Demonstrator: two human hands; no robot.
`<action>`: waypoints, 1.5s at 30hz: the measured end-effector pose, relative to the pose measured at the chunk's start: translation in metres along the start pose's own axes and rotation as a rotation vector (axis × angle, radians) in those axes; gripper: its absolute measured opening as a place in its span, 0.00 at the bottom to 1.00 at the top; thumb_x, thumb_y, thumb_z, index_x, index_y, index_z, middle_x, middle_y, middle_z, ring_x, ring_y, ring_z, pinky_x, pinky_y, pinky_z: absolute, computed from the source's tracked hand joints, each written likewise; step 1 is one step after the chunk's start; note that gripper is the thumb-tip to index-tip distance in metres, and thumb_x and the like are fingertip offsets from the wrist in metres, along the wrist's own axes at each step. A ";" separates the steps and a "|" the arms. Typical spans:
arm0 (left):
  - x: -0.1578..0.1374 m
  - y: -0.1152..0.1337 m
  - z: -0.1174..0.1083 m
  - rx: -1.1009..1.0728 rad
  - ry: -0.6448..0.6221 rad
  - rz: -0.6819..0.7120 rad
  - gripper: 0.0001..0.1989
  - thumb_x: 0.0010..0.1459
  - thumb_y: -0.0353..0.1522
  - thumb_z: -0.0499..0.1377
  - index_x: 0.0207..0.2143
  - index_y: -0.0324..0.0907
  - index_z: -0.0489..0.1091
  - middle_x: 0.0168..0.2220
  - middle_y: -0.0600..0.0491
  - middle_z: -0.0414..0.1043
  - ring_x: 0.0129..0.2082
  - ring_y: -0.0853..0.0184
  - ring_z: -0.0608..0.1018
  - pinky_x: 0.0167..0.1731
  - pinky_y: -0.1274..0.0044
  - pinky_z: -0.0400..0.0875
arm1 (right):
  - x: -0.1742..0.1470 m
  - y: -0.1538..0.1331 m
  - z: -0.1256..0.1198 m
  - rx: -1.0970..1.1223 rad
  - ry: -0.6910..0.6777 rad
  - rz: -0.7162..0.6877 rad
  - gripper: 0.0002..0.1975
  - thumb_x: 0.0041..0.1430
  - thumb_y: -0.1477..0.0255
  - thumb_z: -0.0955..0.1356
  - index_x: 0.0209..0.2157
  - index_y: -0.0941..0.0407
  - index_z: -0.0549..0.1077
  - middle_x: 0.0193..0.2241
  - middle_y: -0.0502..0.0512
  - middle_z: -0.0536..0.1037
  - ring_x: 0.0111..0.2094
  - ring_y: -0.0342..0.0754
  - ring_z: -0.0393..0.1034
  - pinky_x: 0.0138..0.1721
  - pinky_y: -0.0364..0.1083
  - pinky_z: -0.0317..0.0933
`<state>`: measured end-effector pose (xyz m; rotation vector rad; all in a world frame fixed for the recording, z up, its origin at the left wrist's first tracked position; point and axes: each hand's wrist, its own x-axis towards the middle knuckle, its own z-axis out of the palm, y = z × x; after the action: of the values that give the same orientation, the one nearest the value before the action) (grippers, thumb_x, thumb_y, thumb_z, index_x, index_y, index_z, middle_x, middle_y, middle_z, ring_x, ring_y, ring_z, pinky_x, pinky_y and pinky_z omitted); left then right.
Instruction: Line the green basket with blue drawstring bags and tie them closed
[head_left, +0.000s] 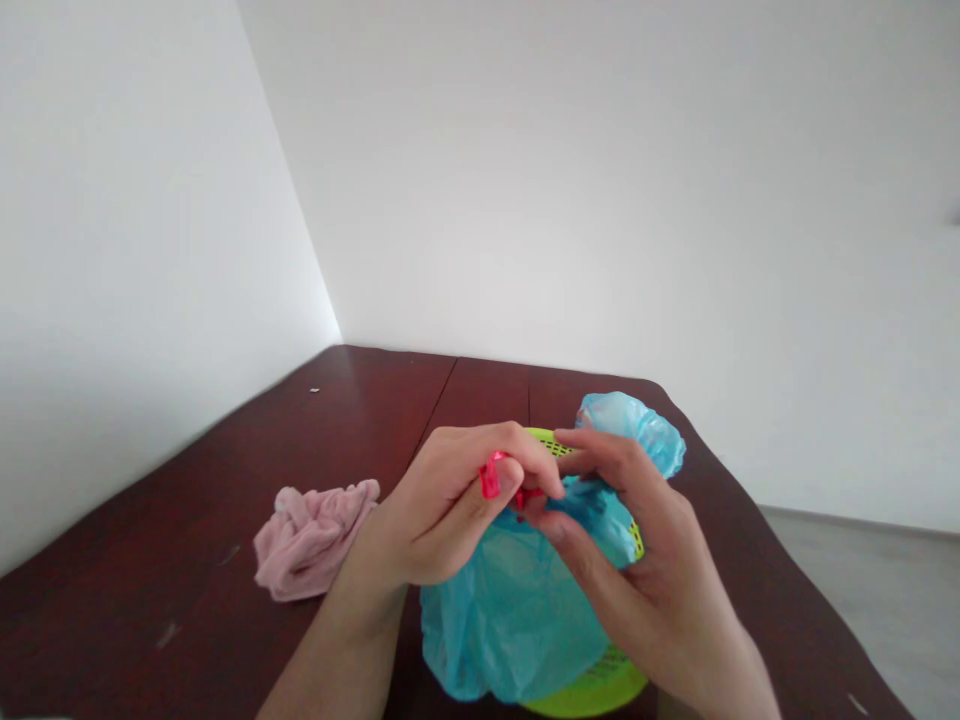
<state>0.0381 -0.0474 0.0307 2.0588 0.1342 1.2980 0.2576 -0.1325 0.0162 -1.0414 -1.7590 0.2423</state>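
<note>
A red plastic drawstring is looped over the thumb of my left hand, whose fingers are closed on it. Opposite it, my right hand has its thumb and a fingertip pressed together at the red strip, while its upper fingers curve above. Beneath both hands hangs a thin blue plastic bag, loose and wrinkled. It covers much of a bright green basket with a perforated wall. My fingers hide part of the bag's gathered top and most of the strip.
A crumpled pink cloth lies left of my left forearm. Behind the basket, to the right, rests a bunched light-blue plastic bag. Everything stands on a dark red-brown table against white walls. A small white scrap lies near the back.
</note>
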 end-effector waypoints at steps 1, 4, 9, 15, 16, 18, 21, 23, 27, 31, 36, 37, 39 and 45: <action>0.002 0.000 -0.002 0.100 0.026 0.057 0.19 0.89 0.40 0.55 0.50 0.43 0.83 0.40 0.48 0.84 0.37 0.67 0.83 0.40 0.74 0.77 | 0.002 0.001 0.001 0.016 -0.041 0.049 0.21 0.80 0.63 0.77 0.68 0.41 0.77 0.54 0.53 0.88 0.53 0.55 0.85 0.55 0.54 0.78; 0.006 -0.003 -0.006 0.367 0.114 0.199 0.17 0.87 0.35 0.55 0.55 0.42 0.84 0.46 0.45 0.87 0.44 0.63 0.86 0.47 0.70 0.79 | 0.006 -0.001 0.001 0.081 -0.091 0.146 0.13 0.82 0.61 0.75 0.63 0.41 0.81 0.51 0.50 0.89 0.47 0.51 0.86 0.50 0.49 0.78; 0.009 -0.008 -0.001 0.327 0.194 0.325 0.19 0.87 0.34 0.55 0.65 0.41 0.85 0.57 0.40 0.89 0.55 0.56 0.89 0.56 0.65 0.84 | 0.007 -0.001 -0.001 0.127 -0.090 0.197 0.16 0.87 0.57 0.69 0.67 0.42 0.81 0.58 0.54 0.89 0.51 0.51 0.87 0.54 0.49 0.79; 0.008 -0.004 0.009 0.100 0.103 0.248 0.21 0.88 0.39 0.54 0.61 0.43 0.87 0.58 0.42 0.90 0.57 0.56 0.90 0.58 0.66 0.86 | 0.003 0.006 -0.004 0.217 -0.107 0.200 0.23 0.87 0.49 0.67 0.71 0.40 0.82 0.65 0.56 0.87 0.61 0.58 0.85 0.62 0.53 0.80; 0.009 -0.004 0.009 0.074 0.071 0.224 0.21 0.88 0.39 0.54 0.60 0.43 0.87 0.59 0.43 0.90 0.57 0.56 0.91 0.59 0.66 0.86 | 0.003 0.006 -0.004 0.240 -0.114 0.204 0.23 0.87 0.49 0.67 0.72 0.39 0.82 0.64 0.55 0.88 0.61 0.57 0.85 0.63 0.53 0.80; 0.010 -0.004 0.007 0.032 0.023 0.193 0.22 0.89 0.40 0.53 0.60 0.43 0.87 0.60 0.43 0.89 0.58 0.56 0.91 0.59 0.67 0.86 | 0.005 0.005 -0.006 0.266 -0.135 0.195 0.22 0.86 0.50 0.68 0.70 0.40 0.83 0.59 0.54 0.89 0.57 0.55 0.86 0.61 0.51 0.80; 0.012 -0.006 0.008 -0.016 0.034 0.179 0.22 0.89 0.38 0.53 0.60 0.42 0.87 0.59 0.41 0.90 0.58 0.55 0.91 0.61 0.66 0.86 | 0.009 0.001 -0.006 0.253 -0.225 0.161 0.16 0.85 0.54 0.72 0.61 0.45 0.87 0.42 0.51 0.88 0.41 0.48 0.82 0.48 0.46 0.79; 0.013 -0.008 0.010 -0.033 0.069 0.154 0.22 0.88 0.37 0.53 0.58 0.42 0.88 0.58 0.41 0.90 0.58 0.54 0.91 0.61 0.64 0.86 | 0.011 -0.001 -0.005 0.242 -0.291 0.155 0.12 0.84 0.57 0.72 0.55 0.48 0.86 0.34 0.48 0.84 0.32 0.45 0.75 0.39 0.44 0.74; 0.012 -0.010 0.016 -0.063 0.149 0.077 0.21 0.88 0.37 0.54 0.56 0.44 0.89 0.57 0.41 0.91 0.58 0.52 0.91 0.63 0.60 0.87 | 0.014 0.000 -0.003 0.188 -0.284 0.151 0.12 0.85 0.61 0.71 0.45 0.51 0.83 0.32 0.48 0.83 0.32 0.46 0.74 0.34 0.45 0.68; 0.010 -0.009 0.016 -0.078 0.204 0.038 0.21 0.87 0.41 0.54 0.55 0.48 0.89 0.59 0.46 0.90 0.60 0.50 0.91 0.65 0.58 0.87 | 0.017 0.004 -0.002 0.194 -0.162 0.092 0.14 0.86 0.62 0.71 0.44 0.51 0.85 0.39 0.52 0.88 0.40 0.50 0.82 0.45 0.49 0.76; 0.008 -0.006 0.012 -0.058 0.231 0.004 0.21 0.86 0.43 0.55 0.54 0.50 0.90 0.62 0.49 0.89 0.67 0.46 0.88 0.67 0.55 0.86 | 0.017 0.007 0.002 0.172 -0.134 0.053 0.07 0.81 0.66 0.75 0.44 0.49 0.87 0.43 0.52 0.90 0.45 0.51 0.85 0.52 0.50 0.78; 0.008 -0.006 0.012 -0.071 0.236 0.019 0.22 0.86 0.42 0.55 0.54 0.50 0.90 0.63 0.48 0.89 0.67 0.46 0.88 0.68 0.55 0.86 | 0.017 0.007 0.003 0.155 -0.144 0.049 0.08 0.82 0.67 0.75 0.43 0.50 0.86 0.41 0.52 0.89 0.44 0.51 0.85 0.50 0.50 0.77; 0.009 -0.008 0.012 -0.091 0.269 0.059 0.22 0.86 0.40 0.55 0.54 0.50 0.91 0.64 0.45 0.88 0.69 0.46 0.87 0.70 0.53 0.84 | 0.016 0.007 0.004 0.116 -0.154 0.022 0.09 0.82 0.69 0.73 0.42 0.50 0.85 0.40 0.52 0.87 0.43 0.50 0.83 0.48 0.50 0.76; 0.012 -0.016 0.011 -0.044 0.473 0.097 0.21 0.85 0.39 0.56 0.52 0.48 0.91 0.69 0.42 0.83 0.72 0.47 0.83 0.73 0.52 0.80 | 0.016 0.007 0.002 -0.024 -0.039 -0.058 0.10 0.83 0.72 0.71 0.42 0.52 0.82 0.39 0.52 0.80 0.38 0.46 0.77 0.39 0.48 0.68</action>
<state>0.0575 -0.0351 0.0273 1.7049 0.2157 1.8137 0.2580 -0.1160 0.0222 -1.0073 -1.8282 0.2071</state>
